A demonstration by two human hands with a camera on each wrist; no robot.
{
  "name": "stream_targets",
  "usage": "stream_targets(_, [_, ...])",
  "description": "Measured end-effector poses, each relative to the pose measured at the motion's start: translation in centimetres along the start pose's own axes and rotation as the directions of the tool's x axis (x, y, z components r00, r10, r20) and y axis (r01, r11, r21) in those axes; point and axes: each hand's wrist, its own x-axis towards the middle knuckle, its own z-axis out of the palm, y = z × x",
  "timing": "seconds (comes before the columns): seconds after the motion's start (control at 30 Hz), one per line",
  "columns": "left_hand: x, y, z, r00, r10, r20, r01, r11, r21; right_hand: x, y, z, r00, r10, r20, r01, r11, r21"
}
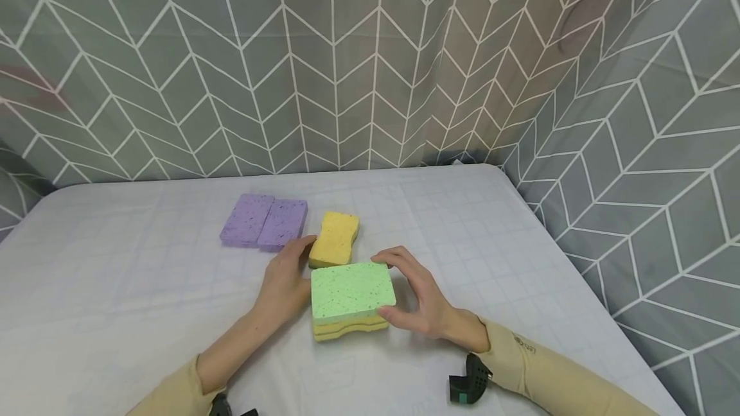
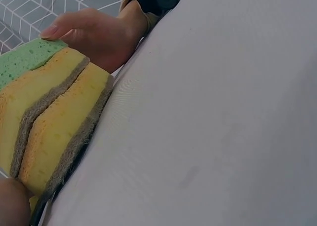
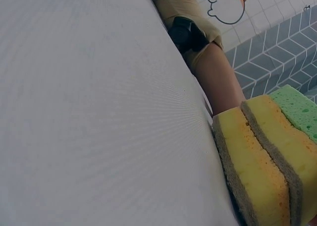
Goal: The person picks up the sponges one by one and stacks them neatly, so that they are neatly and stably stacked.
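A speckled green sponge (image 1: 352,291) lies flat on top of two stacked yellow sponges (image 1: 349,327), whose grey scouring layers show in both wrist views. My right hand (image 1: 424,303) pinches the green sponge at its right end, thumb at the near corner and fingertips at the far one. On the stack's left side is my left hand (image 1: 284,281), its thumb close against the sponges and its fingers extended past them, partly hidden. Just behind the stack lies another yellow sponge (image 1: 335,236) with wavy sides, near the left fingertips.
Two purple sponges (image 1: 247,220) lie side by side farther back on the left. A white cloth covers the table (image 1: 127,287). Grey patterned curtains (image 1: 324,63) hang along the back and right edges.
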Motion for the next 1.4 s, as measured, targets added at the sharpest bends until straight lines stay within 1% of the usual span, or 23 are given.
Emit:
stream_targets(0.2, [0.04, 0.05, -0.01, 1.0, 0.0, 0.007, 0.0, 1.0, -0.008, -0.07, -0.07, -0.05, 1.0, 0.011, 0.002, -0.011, 1.0, 0.002])
stream_targets(0.37, [-0.04, 0.14, -0.28, 0.999, -0.036, 0.032, 0.037, 0.999, -0.037, -0.16, -0.03, 0.03, 1.0, 0.021, 0.004, -0.021, 1.0, 0.014])
stream_targets(0.53, [0.05, -0.1, -0.6, 0.998, -0.055, 0.043, 0.058, 0.996, -0.067, -0.25, -0.02, 0.07, 1.0, 0.023, 0.005, -0.024, 1.0, 0.017])
stream_targets(0.63, [0.17, -0.33, -0.78, 0.997, -0.07, 0.042, 0.072, 0.995, -0.07, -0.28, -0.02, 0.07, 1.0, 0.023, 0.006, -0.023, 1.0, 0.015])
stream_targets(0.87, [0.33, -0.69, -0.76, 0.994, -0.107, 0.03, 0.109, 0.993, -0.045, -0.21, -0.04, 0.03, 1.0, 0.022, 0.012, -0.022, 1.0, 0.011])
stream_targets(0.97, [0.34, -0.73, -0.64, 0.995, -0.095, 0.018, 0.095, 0.995, -0.033, -0.16, -0.04, -0.04, 1.0, 0.021, 0.015, -0.021, 1.0, 0.01])
stream_targets(1.1, [0.35, -0.78, -0.49, 0.997, -0.07, -0.019, 0.07, 0.997, -0.024, -0.1, -0.03, -0.14, 1.0, 0.022, 0.017, -0.022, 1.0, 0.011])
stream_targets(1.2, [0.33, -0.76, -0.48, 0.997, -0.073, -0.033, 0.072, 0.997, -0.022, -0.1, -0.03, -0.16, 1.0, 0.024, 0.016, -0.024, 1.0, 0.013])
stream_targets(1.4, [0.3, -0.71, -0.62, 0.995, -0.097, -0.037, 0.097, 0.995, 0.006, -0.1, -0.02, -0.11, 1.0, 0.026, 0.017, -0.027, 1.0, 0.015])
